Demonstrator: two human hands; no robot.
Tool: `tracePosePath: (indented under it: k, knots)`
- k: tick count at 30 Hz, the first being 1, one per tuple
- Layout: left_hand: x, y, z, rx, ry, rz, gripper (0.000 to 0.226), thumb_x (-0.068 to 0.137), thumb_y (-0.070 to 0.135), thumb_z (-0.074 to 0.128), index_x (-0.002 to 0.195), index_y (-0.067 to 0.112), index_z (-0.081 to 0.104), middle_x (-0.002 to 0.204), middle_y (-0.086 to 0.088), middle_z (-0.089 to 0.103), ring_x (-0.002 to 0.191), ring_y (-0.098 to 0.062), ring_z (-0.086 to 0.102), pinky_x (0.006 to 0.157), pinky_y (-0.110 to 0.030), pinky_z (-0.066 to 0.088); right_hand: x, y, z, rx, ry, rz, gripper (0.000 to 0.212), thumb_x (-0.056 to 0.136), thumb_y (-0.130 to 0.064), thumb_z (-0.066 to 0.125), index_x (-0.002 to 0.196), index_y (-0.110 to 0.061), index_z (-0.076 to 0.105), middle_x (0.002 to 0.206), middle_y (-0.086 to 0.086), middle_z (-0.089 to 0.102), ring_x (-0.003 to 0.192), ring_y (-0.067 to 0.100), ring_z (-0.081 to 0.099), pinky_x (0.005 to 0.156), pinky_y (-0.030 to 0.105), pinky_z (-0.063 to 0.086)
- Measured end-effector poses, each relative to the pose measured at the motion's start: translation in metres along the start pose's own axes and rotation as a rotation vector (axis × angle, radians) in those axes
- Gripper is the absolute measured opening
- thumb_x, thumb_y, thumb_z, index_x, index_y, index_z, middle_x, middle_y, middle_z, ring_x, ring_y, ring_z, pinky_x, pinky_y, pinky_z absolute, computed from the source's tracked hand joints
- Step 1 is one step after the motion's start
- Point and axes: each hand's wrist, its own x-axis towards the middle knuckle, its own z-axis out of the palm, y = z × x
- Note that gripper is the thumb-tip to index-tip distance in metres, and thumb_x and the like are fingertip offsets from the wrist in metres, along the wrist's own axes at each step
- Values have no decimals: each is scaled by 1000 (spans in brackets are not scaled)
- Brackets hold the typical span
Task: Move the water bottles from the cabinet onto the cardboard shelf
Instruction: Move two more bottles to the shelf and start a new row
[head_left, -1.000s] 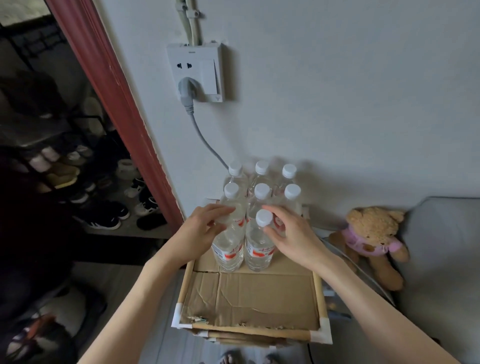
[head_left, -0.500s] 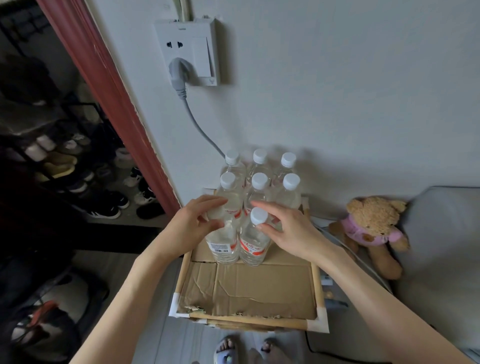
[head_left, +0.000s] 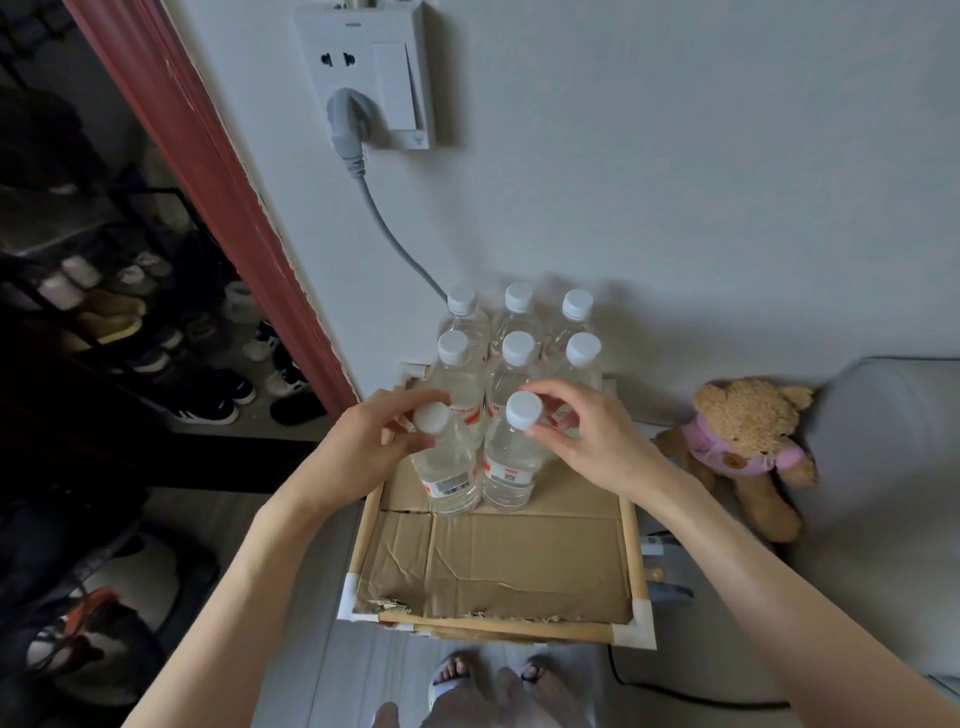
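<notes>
Pinching the neck just under the white cap, the left hand (head_left: 371, 441) has its grip closed round the front-left bottle (head_left: 445, 462); the right hand (head_left: 587, 441) grips the front-right bottle (head_left: 511, 462) the same way, fingers curled about its cap. Both bottles stand upright and touching on the cardboard shelf (head_left: 498, 566) — directly in front of six more bottles (head_left: 517, 345) ranked in two rows against the wall. A teddy bear (head_left: 743, 441) sits to the right of the shelf, and a grey plug (head_left: 345, 122) sits in the wall socket (head_left: 366, 73) above.
</notes>
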Motion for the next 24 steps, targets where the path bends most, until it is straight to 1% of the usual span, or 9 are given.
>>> tracePosePath:
  k: [3,4,8,10,12,14,18,21,24]
  knots:
    - [3,0,6,18,192,-58,33,74,15,72,102,29,62,100,0,63,86,-12,58,77,-12,43,3,1,2,-29,72,45,36,75,-30,72,105,-18,57,99,-5,60,85,13,56,78,26,45]
    - [4,1,8,21,228,-66,32,71,16,74,100,25,63,97,1,64,85,-9,57,74,-10,42,2,1,4,-28,83,38,37,75,-30,72,105,-18,56,99,-5,59,87,13,55,78,26,45]
    - [5,2,11,-38,186,-41,36,72,18,74,103,27,58,100,5,62,92,-11,57,81,-21,46,-1,4,7,32,-20,-8,41,82,-27,64,120,-26,49,112,-13,52,106,8,51,92,27,42]
    - [5,0,10,-60,155,-26,39,74,18,72,110,24,58,104,10,61,96,-10,56,86,-23,47,-1,4,6,30,-30,7,38,83,-26,64,118,-26,51,108,-12,57,102,10,54,91,31,46]
    - [6,-2,12,-68,173,-27,38,74,19,72,109,20,60,99,17,60,95,-5,56,84,-18,48,1,1,6,7,31,22,36,79,-27,68,112,-21,55,99,-7,61,93,14,58,86,36,50]
    - [7,-1,16,-61,214,-36,36,73,20,73,106,18,61,95,19,60,93,-5,57,81,-17,48,1,-2,9,-27,88,20,38,77,-29,70,109,-18,55,93,-10,57,87,12,57,81,33,49]
    - [8,1,26,-81,272,-33,34,72,23,74,102,20,60,92,13,61,89,-12,58,83,-30,50,-2,-2,20,-87,199,11,37,79,-33,67,110,-18,53,89,-12,52,77,10,53,72,27,45]
    - [3,-1,30,-72,317,-33,34,71,27,74,102,21,60,92,13,62,89,-13,58,83,-36,51,-5,-1,29,-104,299,14,37,77,-35,69,106,-20,52,88,-12,53,79,11,53,69,30,47]
    - [1,-4,33,-78,344,-32,40,70,32,74,106,23,60,95,13,60,89,-14,58,85,-39,50,-6,3,36,-48,331,-1,38,76,-34,70,108,-20,53,92,-12,53,84,11,52,73,30,48]
